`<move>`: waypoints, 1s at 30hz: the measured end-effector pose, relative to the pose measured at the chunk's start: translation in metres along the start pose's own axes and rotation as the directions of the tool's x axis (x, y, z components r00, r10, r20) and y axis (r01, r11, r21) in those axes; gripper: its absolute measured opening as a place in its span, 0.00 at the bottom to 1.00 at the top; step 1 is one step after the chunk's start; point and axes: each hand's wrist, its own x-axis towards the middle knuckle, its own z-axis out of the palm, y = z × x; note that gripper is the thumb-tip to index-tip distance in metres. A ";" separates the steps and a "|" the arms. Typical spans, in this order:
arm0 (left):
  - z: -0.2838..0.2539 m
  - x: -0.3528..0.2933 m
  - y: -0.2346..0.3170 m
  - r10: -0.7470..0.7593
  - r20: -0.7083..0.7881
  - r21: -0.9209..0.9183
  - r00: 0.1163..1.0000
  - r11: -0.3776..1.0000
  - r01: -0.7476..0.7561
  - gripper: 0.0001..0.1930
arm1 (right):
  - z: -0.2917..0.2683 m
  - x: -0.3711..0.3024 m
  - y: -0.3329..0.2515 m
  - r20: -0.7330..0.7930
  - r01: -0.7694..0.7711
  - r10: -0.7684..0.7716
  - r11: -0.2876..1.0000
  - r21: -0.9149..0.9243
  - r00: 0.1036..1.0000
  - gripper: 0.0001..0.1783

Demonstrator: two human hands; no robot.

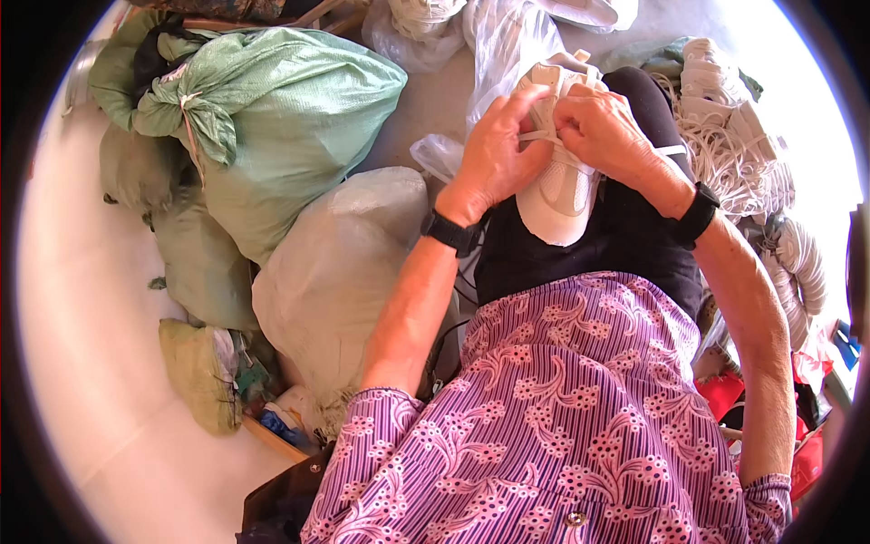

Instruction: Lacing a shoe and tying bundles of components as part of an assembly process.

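Note:
A white and beige sneaker (555, 201) rests on my black-clad legs, its toe pointing toward me. My left hand (500, 152) is at the left side of its lacing, thumb and fingers bent around a pale shoelace (541, 136). Over the right side of the lacing, my right hand (609, 134) is closed in a pinch on the lace. A short length of lace spans the gap between both hands, and a white strand shows beyond the right wrist. The fingertips partly hide the upper eyelets.
Bundled white laces (739, 168) and another white shoe (709, 77) lie at the right. Stuffed green sacks (299, 109) and a whitish sack (340, 263) crowd the left. Clear plastic bags (507, 54) and more shoes are ahead. Red items (720, 394) sit at lower right.

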 end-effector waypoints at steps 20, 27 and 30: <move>0.000 0.045 0.051 -0.072 0.341 0.190 0.937 0.982 0.006 0.16 | -0.045 -0.050 0.023 -0.056 0.079 -0.088 0.987 -0.140 0.995 0.04; 0.013 0.046 0.037 -0.273 0.455 0.143 0.847 0.962 0.233 0.15 | -0.032 -0.055 0.020 -0.049 0.094 -0.098 0.993 -0.075 0.994 0.05; 0.013 0.045 0.038 -0.299 0.450 0.188 0.841 0.953 0.238 0.13 | -0.026 -0.053 0.020 -0.052 0.109 -0.113 0.991 -0.078 0.992 0.04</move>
